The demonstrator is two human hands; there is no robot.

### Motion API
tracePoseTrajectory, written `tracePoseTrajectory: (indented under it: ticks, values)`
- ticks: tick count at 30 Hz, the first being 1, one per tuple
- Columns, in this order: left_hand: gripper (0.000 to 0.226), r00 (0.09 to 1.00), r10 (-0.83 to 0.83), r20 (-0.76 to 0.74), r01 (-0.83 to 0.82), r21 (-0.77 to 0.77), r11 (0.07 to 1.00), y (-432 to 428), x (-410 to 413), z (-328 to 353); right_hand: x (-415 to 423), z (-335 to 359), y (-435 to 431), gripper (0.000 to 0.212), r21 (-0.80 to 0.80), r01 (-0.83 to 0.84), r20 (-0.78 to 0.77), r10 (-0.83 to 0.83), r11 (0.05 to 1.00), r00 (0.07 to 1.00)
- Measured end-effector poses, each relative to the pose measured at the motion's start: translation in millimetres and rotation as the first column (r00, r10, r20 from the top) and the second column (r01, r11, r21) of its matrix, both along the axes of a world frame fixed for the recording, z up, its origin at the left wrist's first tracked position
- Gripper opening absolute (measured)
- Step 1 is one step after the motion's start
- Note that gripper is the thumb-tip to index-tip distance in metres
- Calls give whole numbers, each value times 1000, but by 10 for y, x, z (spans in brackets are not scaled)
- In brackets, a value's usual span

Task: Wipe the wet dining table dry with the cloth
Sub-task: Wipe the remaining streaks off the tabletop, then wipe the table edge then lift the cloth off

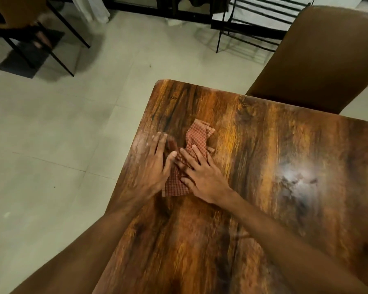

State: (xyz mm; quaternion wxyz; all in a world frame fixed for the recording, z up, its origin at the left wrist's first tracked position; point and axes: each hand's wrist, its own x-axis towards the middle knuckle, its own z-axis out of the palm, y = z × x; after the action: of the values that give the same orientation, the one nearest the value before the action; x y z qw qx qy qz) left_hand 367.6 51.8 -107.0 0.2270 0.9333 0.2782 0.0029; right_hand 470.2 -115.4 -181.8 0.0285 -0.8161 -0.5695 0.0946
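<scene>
Plainly, both hands are working near the far left corner of the counter, and going from left to right the left hand is coming first: it is lying palm down, fingers stretched flat and pointing away from the person, its outer side on bare wood close to the counter's left edge and its thumb side overlapping the near left part of the cloth. It is gripping nothing; judging by the pose, it is pinning that end so the fabric is not sliding or bunching. The fingertips are looking slightly blurred

Next, the cloth, a red checked piece, is lying crumpled and partly folded on the wood, running from a loose flat end nearest the person, under both hands, to a ruffled end that is poking out beyond the fingertips toward the far edge

To its right, the right hand is also lying flat and open, fingers spread across the middle of the cloth, pressing down rather than pinching; no fingers are curling around the fabric. That flat press is probably spreading pressure so more cloth is meeting the damp surface

Further right, a pale glare is shining on the counter, and a brown chair is standing against the far edge
</scene>
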Motion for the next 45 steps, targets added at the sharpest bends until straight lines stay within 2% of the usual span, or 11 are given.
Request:
tracePoseTrajectory:
  ticks: [2, 6, 10, 12, 16, 19, 23, 28, 32, 39, 45]
  values:
    - [62, 1000, -10, 3, 10, -50, 999, -53, 22, -58, 292, -16, -93, 61, -19, 45, 45, -44, 999, 998]
    - [63, 999, -17, 28, 20, -131, 991, -132, -14, -165, 528, 137, -55, 63, -37, 325, 0, -326, 945, 946]
    - [65, 998, 22, 61, -13, -140, 990, -293, -110, -189, -341, 48, -362, 58, -7, 38, -49, -38, 999, 998]
    - [66, 999, 7, 42, -1, -134, 991, -379, -101, -231, -241, 40, -538, 56, 0, -5, -72, 5, 1000, 997]
    - [63, 998, -52, 25, 54, -91, 994, -566, 111, -321, 709, 103, -654, 60, -43, 372, -37, -374, 927, 927]
    - [63, 992, -122, 42, 126, -117, 985, -719, 345, -299, 837, 135, -785, 62, -39, 531, -52, -532, 847, 845]
    - [65, 980, -175, 98, 187, -141, 972, -836, 643, -292, 465, 103, -1089, 62, -34, 497, -49, -498, 867, 866]
    - [64, 967, -221, 126, 237, -133, 962, -823, 952, -371, 1328, 94, -843, 66, -52, 665, -80, -666, 745, 741]
    - [65, 962, -242, 130, 257, -117, 959, -810, 1147, -313, 1759, 124, -400, 64, -59, 545, -75, -548, 836, 833]
    - [64, 947, -281, 158, 301, -124, 946, -903, 1164, -158, 2371, 126, -1478, 65, -107, 817, -71, -824, 566, 562]
    - [62, 935, -341, 97, 352, -140, 926, -1201, 904, -177, 1417, 67, -1506, 64, -106, 562, -21, -567, 820, 824]
